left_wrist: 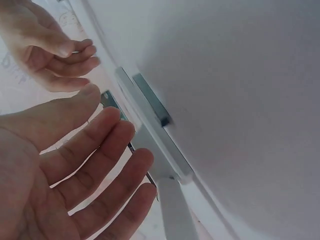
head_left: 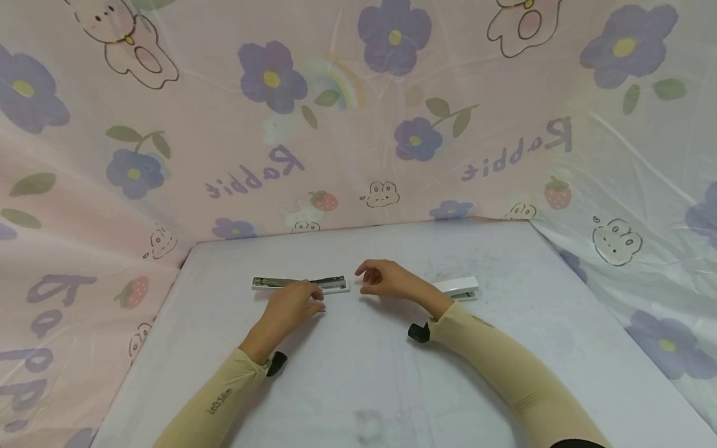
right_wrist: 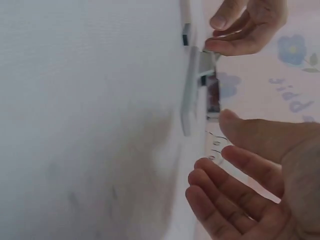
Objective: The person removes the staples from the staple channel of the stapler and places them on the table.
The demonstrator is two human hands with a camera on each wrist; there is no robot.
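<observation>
Opening looks done and closing left to do, since the stapler (head_left: 332,284) lies on the table (head_left: 347,379) with its metal channel exposed, the left hand (head_left: 287,311) beside it and the right hand (head_left: 392,280) past its end, both loosely spread, pinching nothing.

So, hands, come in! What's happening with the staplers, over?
Left hand, right hand: both look empty. Opened stapler by left hand, contact unclear. White stapler partly hidden by right wrist in head view.
</observation>
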